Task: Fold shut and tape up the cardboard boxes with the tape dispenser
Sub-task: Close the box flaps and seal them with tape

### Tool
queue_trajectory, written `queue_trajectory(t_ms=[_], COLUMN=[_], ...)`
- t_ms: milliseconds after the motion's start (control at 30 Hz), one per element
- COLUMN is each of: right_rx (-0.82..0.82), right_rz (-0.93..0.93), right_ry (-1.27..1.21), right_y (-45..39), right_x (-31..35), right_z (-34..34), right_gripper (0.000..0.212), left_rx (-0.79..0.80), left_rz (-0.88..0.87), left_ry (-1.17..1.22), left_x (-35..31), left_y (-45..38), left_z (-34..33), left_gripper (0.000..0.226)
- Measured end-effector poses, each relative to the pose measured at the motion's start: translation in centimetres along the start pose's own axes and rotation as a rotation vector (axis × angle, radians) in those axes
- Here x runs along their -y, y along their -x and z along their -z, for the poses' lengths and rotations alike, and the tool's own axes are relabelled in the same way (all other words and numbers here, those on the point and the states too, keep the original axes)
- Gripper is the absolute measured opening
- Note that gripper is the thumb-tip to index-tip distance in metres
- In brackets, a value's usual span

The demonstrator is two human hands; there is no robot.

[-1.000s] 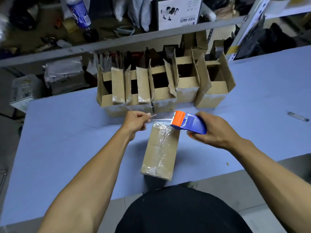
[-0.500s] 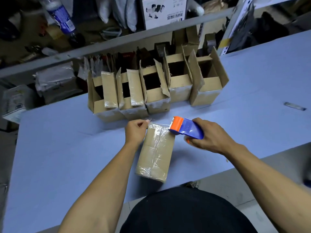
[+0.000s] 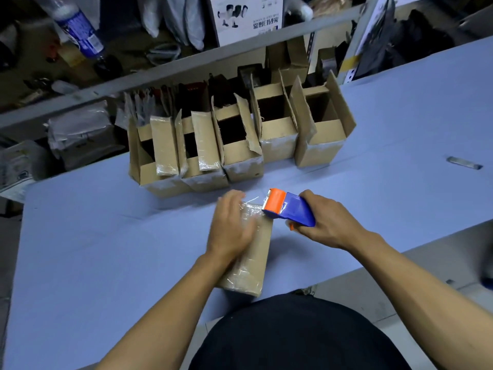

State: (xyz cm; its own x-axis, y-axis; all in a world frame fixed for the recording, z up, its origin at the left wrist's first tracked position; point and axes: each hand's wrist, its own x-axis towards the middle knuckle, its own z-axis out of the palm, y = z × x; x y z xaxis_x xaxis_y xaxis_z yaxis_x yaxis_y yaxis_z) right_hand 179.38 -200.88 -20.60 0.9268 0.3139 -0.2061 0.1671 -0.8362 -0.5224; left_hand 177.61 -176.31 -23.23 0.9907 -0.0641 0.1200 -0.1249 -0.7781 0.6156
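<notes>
Here the closed cardboard box [image 3: 249, 252] lies near the table's [image 3: 106, 236] front edge, left hand [image 3: 232, 231] flat on its slick taped top. Right hand [image 3: 330, 222] grips the tape dispenser [image 3: 288, 209]. Light, stiff; probably best held by its sides.

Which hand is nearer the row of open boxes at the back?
Left. The left hand lies flat on the closed box, just before the open boxes; the right hand, gripping the tape dispenser, sits slightly further back.
</notes>
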Motion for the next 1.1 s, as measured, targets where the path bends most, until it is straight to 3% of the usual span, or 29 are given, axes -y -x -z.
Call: queue_trajectory(t_ms=[67, 133, 367, 533, 667, 800, 1100], right_rx=[0.012, 0.013, 0.024, 0.066, 0.085, 0.083, 0.016], right_rz=[0.001, 0.010, 0.068, -0.003, -0.038, -0.058, 0.037], right_ry=[0.059, 0.090, -0.049, -0.077, -0.064, -0.081, 0.418], right_y=[-0.3, -0.5, 0.7, 2.4, 3.1, 3.9, 1.5], right_x=[-0.1, -0.1, -1.9, -5.0, -5.6, -5.4, -0.7], right_z=[0.0, 0.0, -0.2, 0.3, 0.9, 1.1, 1.6], right_gripper=[0.043, 0.044, 0.046, 0.048, 0.075, 0.078, 0.071], left_rx=[0.306, 0.431, 0.464, 0.479, 0.459, 0.445, 0.455], left_rz=[-0.165, -0.158, -0.135, -0.109, -0.110, -0.132, -0.099], left_ry=[-0.241, -0.432, -0.545, -0.565, -0.553, -0.550, -0.565], left_x=[0.1, 0.3, -0.4, -0.5, -0.9, -1.1, -1.6], left_y=[0.8, 0.6, 0.4, 0.4, 0.4, 0.5, 0.6], left_z=[-1.1, -1.4, -1.0, -1.1, -1.1, -1.1, -1.2], left_gripper=[0.088, 0.104, 0.099, 0.094, 0.093, 0.091, 0.092])
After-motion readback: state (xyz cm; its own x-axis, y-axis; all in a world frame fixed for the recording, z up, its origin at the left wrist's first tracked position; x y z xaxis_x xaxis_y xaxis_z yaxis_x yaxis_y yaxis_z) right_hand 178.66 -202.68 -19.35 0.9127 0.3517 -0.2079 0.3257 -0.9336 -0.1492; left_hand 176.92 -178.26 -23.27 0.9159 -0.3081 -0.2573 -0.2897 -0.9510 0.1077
